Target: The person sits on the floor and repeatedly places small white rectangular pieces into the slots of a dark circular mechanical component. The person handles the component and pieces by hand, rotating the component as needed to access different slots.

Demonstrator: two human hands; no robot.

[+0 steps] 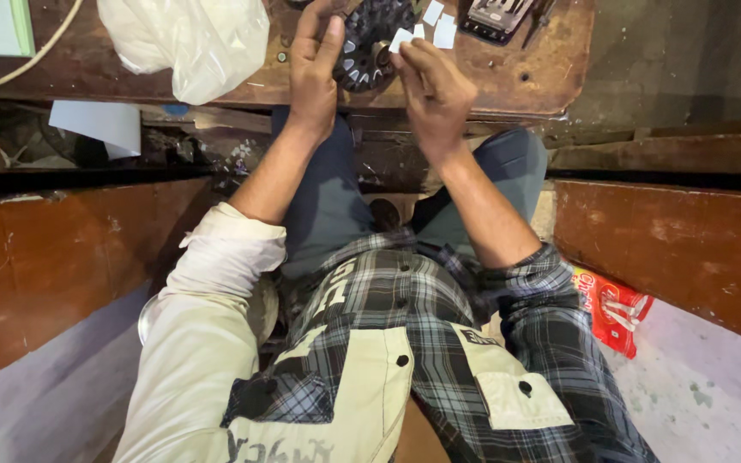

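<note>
A round dark metal part with slots all around it [370, 43] sits on the brown desk [490, 77], close to the near edge and about in the middle of it. It looks like the inside ring of a motor. The slots go round it like teeth, and the top of it is cut off by the picture edge.

The left hand [315, 73] lies against the left side of the ring. Its fingers are long and straight, spread a little apart, and they touch the ring without closing around it. The right hand [435, 90] is just beside the ring on the right. Its thumb and fingertips are pinched together on a small white paper slip [400, 39], and the slip is held right at the ring's edge.

A few more white paper slips [439, 26] lie on the desk just past the right hand — near the far edge. Beside them, more to the right, is a dark metal tool with shiny parts [497, 17]. On the left part of the desk lies a crumpled white plastic bag [190, 39], and a pale cord [27, 60] curves past the far left corner.

Below the desk you see the person's blue trousers [328, 206], a checked shirt with cream pockets [405, 343] and rolled-up sleeves. A red packet [611, 309] lies on the floor to the right — well apart from the hands.
</note>
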